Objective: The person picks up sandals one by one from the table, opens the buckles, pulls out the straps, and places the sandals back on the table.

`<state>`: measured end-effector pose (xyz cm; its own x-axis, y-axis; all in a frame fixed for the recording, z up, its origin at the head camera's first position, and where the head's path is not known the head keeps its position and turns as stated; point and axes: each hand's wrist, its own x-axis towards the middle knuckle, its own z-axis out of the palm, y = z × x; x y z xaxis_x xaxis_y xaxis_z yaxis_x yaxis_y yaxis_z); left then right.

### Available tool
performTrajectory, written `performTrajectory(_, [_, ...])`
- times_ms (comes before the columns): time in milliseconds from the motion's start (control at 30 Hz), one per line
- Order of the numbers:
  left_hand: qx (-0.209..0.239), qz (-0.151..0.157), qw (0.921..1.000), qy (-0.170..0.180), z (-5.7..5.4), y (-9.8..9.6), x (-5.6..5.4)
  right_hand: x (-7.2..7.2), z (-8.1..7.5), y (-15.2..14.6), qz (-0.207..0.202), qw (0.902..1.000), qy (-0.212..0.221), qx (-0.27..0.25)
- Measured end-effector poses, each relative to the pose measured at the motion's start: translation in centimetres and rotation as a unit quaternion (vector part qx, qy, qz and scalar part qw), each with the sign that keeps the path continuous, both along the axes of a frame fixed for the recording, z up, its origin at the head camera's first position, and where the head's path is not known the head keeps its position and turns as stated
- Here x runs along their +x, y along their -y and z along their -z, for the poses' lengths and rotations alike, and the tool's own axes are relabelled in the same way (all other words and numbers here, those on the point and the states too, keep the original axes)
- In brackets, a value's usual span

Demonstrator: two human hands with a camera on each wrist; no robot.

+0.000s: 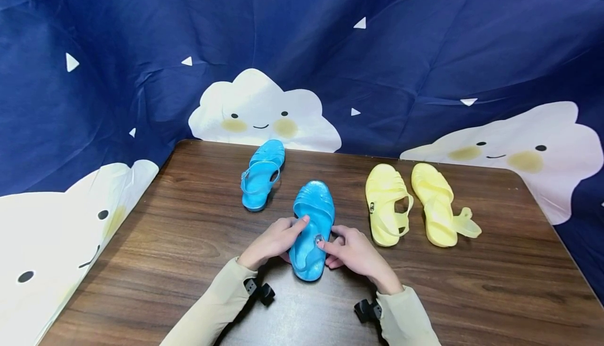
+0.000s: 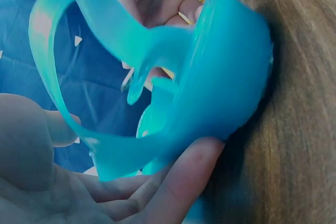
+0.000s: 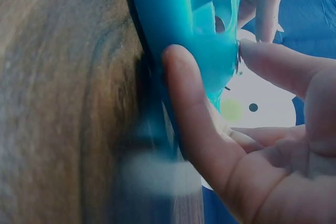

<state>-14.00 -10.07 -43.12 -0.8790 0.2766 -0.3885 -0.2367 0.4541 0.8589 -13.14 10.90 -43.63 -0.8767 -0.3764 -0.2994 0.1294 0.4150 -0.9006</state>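
Note:
A glittery blue jelly sandal [image 1: 312, 207] lies on the table, toe pointing away, between both hands. My left hand [image 1: 276, 238] holds its left side, thumb over the upper edge and other fingers low along the outside. On the right side, my right hand [image 1: 354, 251] has its thumb at the small silver buckle [image 1: 319, 239] and its other fingers against the sole's side. The left wrist view shows the heel strap [image 2: 44, 40] standing up as a loop above the heel [image 2: 226, 72]. In the right wrist view, thumb and forefinger grip the blue side [image 3: 210, 59].
A second blue sandal [image 1: 259, 181] lies farther back to the left. Two yellow sandals stand to the right, one with its strap [image 1: 401, 215] looped round the heel, the other with its strap [image 1: 467, 224] splayed outward. A dark blue cloud-print cloth [image 1: 302, 31] hangs behind the wooden table [image 1: 198, 241].

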Motion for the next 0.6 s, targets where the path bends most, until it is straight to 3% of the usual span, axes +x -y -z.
performTrajectory(600, [0.039,-0.059,0.9967,-0.041,0.2,-0.11,-0.65,-0.29,0.54,0.64,0.07,0.996,-0.001,-0.055])
